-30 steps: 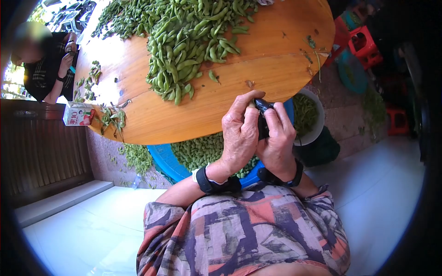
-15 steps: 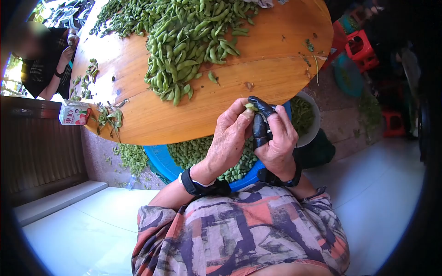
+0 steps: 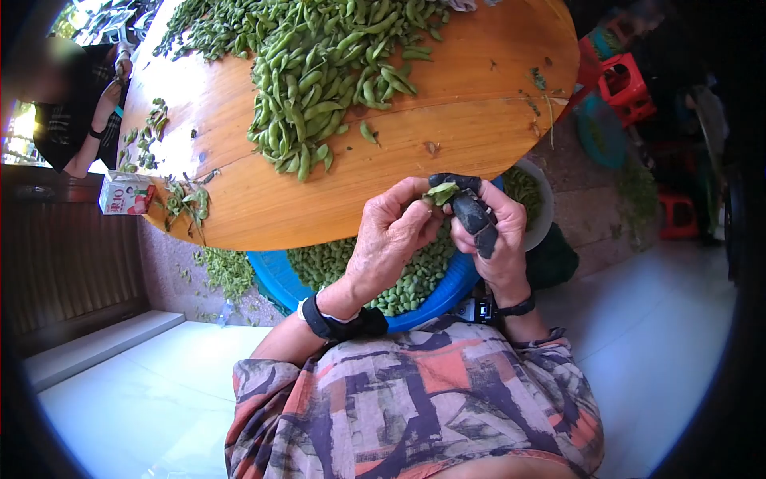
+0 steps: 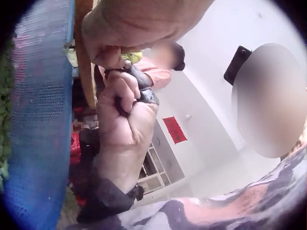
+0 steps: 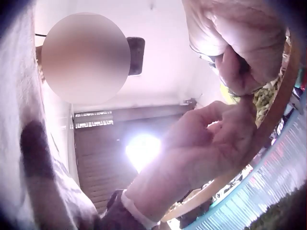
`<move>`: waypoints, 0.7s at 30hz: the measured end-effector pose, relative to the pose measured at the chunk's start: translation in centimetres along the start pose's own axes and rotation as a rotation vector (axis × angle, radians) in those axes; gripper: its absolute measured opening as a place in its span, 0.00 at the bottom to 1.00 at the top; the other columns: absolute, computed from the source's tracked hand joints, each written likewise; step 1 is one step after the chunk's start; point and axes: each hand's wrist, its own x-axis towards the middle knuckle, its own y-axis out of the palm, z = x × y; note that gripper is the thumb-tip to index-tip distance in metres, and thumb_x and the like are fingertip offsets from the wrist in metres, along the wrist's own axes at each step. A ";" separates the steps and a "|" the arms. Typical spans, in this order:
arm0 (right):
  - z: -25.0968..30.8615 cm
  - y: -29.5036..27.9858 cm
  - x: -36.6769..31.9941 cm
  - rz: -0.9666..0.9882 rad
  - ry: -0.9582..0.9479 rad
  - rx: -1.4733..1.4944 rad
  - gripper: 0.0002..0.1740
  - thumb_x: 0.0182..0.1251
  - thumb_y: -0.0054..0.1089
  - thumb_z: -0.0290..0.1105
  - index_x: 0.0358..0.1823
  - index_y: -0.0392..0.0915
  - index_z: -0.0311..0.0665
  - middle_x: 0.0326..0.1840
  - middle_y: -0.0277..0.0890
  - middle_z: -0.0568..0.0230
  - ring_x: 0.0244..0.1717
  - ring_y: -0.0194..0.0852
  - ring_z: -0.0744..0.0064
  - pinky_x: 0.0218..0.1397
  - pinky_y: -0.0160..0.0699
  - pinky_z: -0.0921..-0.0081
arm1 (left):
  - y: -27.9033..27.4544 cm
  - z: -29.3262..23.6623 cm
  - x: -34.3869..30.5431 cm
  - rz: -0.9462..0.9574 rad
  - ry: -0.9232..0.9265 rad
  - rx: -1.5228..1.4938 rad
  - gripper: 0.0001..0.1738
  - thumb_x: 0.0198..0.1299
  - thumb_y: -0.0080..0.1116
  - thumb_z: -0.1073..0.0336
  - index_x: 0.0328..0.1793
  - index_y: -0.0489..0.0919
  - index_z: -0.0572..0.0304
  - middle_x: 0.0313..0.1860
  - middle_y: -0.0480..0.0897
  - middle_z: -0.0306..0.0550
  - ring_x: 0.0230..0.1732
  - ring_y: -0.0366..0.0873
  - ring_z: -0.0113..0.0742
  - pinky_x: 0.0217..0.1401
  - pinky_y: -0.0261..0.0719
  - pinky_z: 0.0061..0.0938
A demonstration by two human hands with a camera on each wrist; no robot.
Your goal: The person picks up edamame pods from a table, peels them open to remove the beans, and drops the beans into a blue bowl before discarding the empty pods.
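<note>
Over the blue basin (image 3: 456, 286) holding shelled green beans (image 3: 405, 281), both hands meet at a green pod (image 3: 440, 193). The left hand (image 3: 384, 243) pinches its left end between thumb and fingertips. Black coverings wrap the thumb and forefinger of the right hand (image 3: 504, 239), which grip the pod's other end; its remaining fingers are curled. In the left wrist view the pod (image 4: 133, 57) shows as a small green patch beside the black-covered digits. From the right wrist, the left hand (image 5: 206, 143) is seen below the right hand (image 5: 242, 43), the pod (image 5: 228, 95) partly hidden between them.
A large heap of green pods (image 3: 307, 80) lies on the round wooden table (image 3: 479, 104). Leafy scraps (image 3: 187, 203) and a carton (image 3: 126, 194) are at its left edge. Right of the basin stands a pale bowl (image 3: 545, 209) of greens. Another person (image 3: 68, 112) sits far left.
The left hand has moved a little left. The right hand has turned and shifted slightly right, its black-covered thumb angled downward. More of the green pod shows between the hands.
</note>
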 end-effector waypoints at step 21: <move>4.0 -5.8 -0.8 -0.316 -0.372 -1.097 0.17 0.56 0.53 0.17 0.48 0.79 0.31 0.33 0.77 0.46 0.34 0.80 0.51 0.39 0.76 0.66 | -5.9 -9.4 5.5 0.074 0.679 1.607 0.11 0.48 0.60 0.80 0.39 0.82 0.61 0.34 0.79 0.46 0.36 0.78 0.45 0.38 0.79 0.32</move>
